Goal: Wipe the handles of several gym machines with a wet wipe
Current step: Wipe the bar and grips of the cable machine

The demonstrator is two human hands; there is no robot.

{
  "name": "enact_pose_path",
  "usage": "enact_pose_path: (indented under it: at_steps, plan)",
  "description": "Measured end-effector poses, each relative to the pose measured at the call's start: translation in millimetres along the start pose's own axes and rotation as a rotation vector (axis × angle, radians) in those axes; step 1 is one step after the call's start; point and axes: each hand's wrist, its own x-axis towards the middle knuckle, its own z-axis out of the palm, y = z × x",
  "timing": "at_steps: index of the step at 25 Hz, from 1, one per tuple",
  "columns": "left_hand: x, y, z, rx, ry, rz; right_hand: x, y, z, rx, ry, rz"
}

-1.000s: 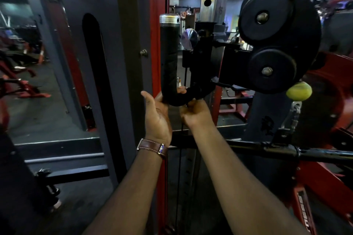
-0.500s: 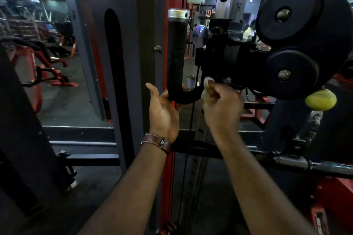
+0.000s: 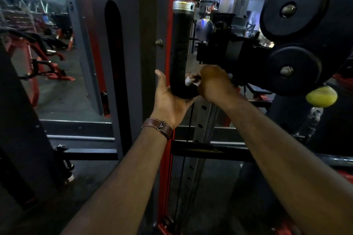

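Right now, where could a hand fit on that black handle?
The upright grip is bare from its silver cap down to the bend. The bend is crowded: the left hand cups it, and the right hand presses the wipe there.

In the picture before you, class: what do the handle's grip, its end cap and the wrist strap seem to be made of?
Grip: matte black, faintly textured, probably rubber or foam.
End cap: bright, shiny silver, likely metal.
Wrist strap: brown with pale stitching and a buckle, apparently leather.

right hand (image 3: 214,82) moved onto handle (image 3: 180,53) bend, wipe (image 3: 190,80) seemingly pressed
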Motion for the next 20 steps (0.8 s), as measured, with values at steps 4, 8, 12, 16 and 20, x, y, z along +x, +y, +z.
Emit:
enact_pose_path:
  at_steps: [4, 8, 12, 16, 20]
  plan:
    - [1, 5, -4, -0.013, -0.042, -0.019, -6, -27, -2, 0.244, -0.029, 0.184]
    - [4, 5, -3, 0.038, -0.105, -0.017, -28, -32, 6, 0.403, 0.058, 0.257]
    - [7, 5, -12, 0.103, -0.17, -0.028, -48, -48, 36, 0.319, 0.414, 0.373]
    - [11, 4, -12, 0.083, -0.202, 0.001, -44, -66, 30, 0.597, 0.402, 0.467]
    - [18, -5, -17, 0.079, -0.272, -0.017, -61, -73, 49, 0.363, 0.624, 0.335]
